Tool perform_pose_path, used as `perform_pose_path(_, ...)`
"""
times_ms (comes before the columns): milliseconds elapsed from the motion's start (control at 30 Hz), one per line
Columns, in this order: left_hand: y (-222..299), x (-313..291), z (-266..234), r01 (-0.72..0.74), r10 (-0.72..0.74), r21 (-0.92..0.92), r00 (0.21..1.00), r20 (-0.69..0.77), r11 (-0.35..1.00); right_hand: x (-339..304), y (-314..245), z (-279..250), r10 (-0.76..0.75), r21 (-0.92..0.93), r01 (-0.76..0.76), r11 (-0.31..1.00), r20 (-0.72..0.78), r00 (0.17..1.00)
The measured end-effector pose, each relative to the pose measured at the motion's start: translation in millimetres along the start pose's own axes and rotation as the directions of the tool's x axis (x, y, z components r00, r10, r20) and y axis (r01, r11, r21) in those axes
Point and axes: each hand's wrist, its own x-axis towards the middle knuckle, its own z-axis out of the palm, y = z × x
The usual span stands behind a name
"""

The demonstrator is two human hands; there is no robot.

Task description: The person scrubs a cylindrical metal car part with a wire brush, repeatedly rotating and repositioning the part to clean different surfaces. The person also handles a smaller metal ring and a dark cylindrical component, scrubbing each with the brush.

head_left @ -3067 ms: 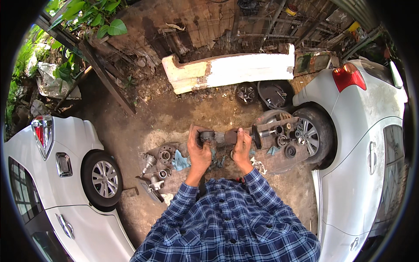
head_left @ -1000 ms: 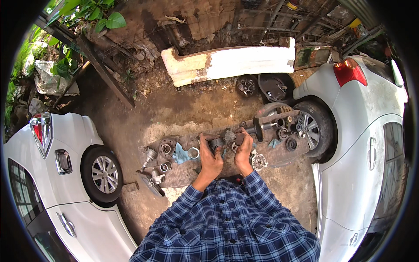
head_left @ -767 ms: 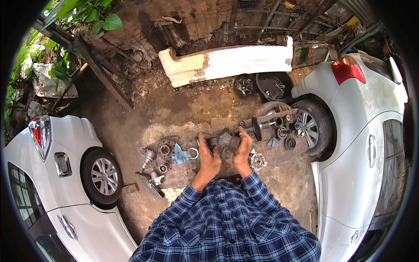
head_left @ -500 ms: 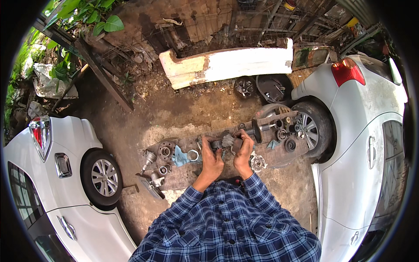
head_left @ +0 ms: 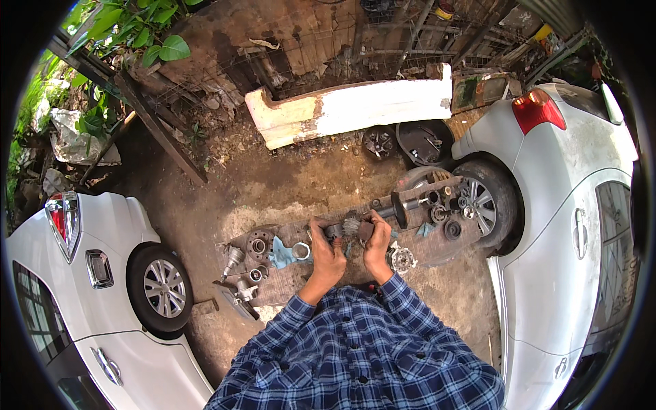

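Observation:
Over the wooden board, my left hand [head_left: 326,256] is closed around a small dark metal part [head_left: 334,231]. My right hand [head_left: 377,247] grips a brush [head_left: 351,225] by its brown block, with the grey bristles pointing left and up against or very close to that part. Both hands are close together, thumbs toward each other. Left of them lie a blue cloth [head_left: 280,253] and a pale metal ring [head_left: 301,251]. A round silver casting [head_left: 402,260] sits just right of my right hand, and beyond it lies a dark shaft with a wide flange [head_left: 399,210].
The board [head_left: 280,283] also carries a round hub [head_left: 258,244], a boot-like joint [head_left: 234,257] and several bearings and rings at its right end. White cars stand left [head_left: 116,219] and right [head_left: 547,184]. Behind are a black tub [head_left: 447,154] and a white bumper [head_left: 383,102].
The view has shifted slightly. My hands keep their grips, and the brush has moved only a little against the dark part.

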Motion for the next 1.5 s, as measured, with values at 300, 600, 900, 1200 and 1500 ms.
perform_pose_path(300, -7, -1, 1, 0.078, -0.080, -0.035, 0.995, -0.055, 0.996, 19, 12, -1, -0.126, -0.136, 0.132, 0.982, 0.050, 0.991)
perform_pose_path(600, -2, 2, 1, 0.073, -0.076, -0.041, 0.995, -0.063, 0.996, 17, 4, 3, -0.199, -0.093, 0.201, 0.975, 0.030, 0.979)
perform_pose_path(900, 1, -4, 3, 0.094, -0.101, -0.058, 0.988, -0.116, 0.994, 14, -6, -4, -0.080, 0.005, 0.080, 0.997, 0.119, 0.990)
perform_pose_path(1200, 16, 11, -19, 0.231, -0.323, -0.878, 0.942, 0.093, 0.419, 19, 49, -22, 0.240, -0.063, -0.242, 0.968, -0.038, 0.970)
perform_pose_path(1500, 34, 19, -22, 0.324, -0.344, -0.933, 0.903, 0.255, 0.157, 24, 72, -31, -0.268, -0.245, 0.292, 0.924, 0.126, 0.955)
